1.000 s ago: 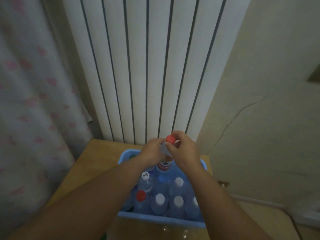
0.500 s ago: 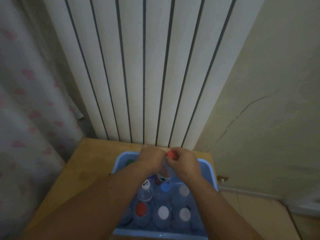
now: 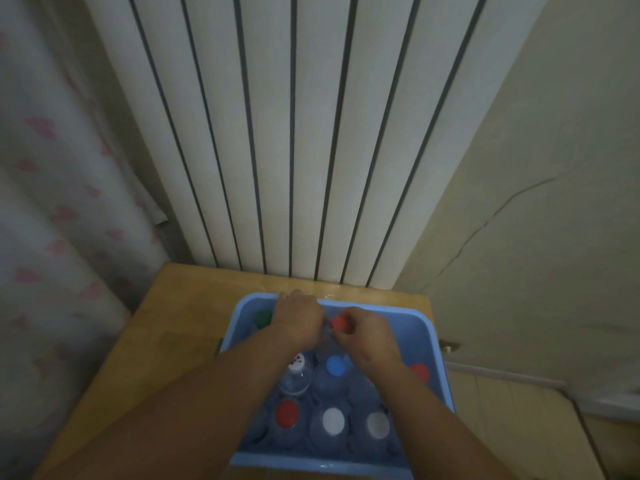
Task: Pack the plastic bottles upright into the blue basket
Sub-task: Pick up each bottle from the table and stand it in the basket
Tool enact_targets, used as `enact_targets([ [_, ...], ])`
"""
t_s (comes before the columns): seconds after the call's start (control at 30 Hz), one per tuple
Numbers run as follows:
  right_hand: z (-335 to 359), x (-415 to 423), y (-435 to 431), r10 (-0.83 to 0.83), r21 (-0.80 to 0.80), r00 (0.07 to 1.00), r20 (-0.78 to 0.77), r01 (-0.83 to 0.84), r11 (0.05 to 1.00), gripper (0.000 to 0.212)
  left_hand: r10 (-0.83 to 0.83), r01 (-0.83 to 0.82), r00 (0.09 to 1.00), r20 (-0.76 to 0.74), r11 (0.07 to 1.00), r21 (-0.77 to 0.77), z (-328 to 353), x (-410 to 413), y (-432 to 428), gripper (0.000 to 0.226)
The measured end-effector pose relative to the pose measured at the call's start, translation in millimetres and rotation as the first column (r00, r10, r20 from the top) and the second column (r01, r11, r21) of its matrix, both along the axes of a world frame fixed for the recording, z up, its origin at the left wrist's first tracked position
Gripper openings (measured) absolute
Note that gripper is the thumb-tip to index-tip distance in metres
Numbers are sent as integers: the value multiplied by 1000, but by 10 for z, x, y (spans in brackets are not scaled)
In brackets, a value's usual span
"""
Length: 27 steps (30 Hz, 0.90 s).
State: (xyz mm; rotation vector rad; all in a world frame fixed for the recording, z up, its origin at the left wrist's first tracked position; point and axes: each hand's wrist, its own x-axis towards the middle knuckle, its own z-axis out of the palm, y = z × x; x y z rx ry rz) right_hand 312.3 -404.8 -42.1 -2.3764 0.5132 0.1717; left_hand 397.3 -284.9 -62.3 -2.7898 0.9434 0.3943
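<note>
Counter (image 3: 180, 341) comes first, and on it sits the blue basket (image 3: 434, 341), nearly full of standing bottles (image 3: 333, 420). Next come our hands. Our left hand (image 3: 299, 322) and right hand (image 3: 367, 334) both curl around the red-capped bottle (image 3: 340, 323), each grip closed on it near the top. This bottle is much lower now than a second ago. It is down in the back row, upright among the others. We think it is almost in place, so we can let go soon.
</note>
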Motion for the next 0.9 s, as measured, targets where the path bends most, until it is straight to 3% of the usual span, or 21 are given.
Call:
enact_targets([
  [0.1, -9, 8, 19, -10, 10, 1000, 3, 10, 1000, 25, 2, -2, 1000, 19, 1000, 11, -22, -20, 16, 24],
  [0.3, 5, -7, 37, -44, 62, 999, 0, 44, 997, 26, 45, -41, 998, 47, 997, -69, -1, -95, 53, 28],
  [0.63, 228, -159, 72, -64, 64, 996, 59, 60, 996, 23, 53, -70, 995, -87, 977, -202, 301, -261, 261, 42],
  [0.77, 288, -263, 193, -62, 104, 994, 96, 52, 993, 23, 79, -106, 992, -96, 940, -325, 460, -427, 439, 44],
  [0.9, 364, -367, 349, -5, 84, 992, 123, -5, 996, 36, 168, -238, 967, -190, 863, -445, 557, -623, 664, 38],
])
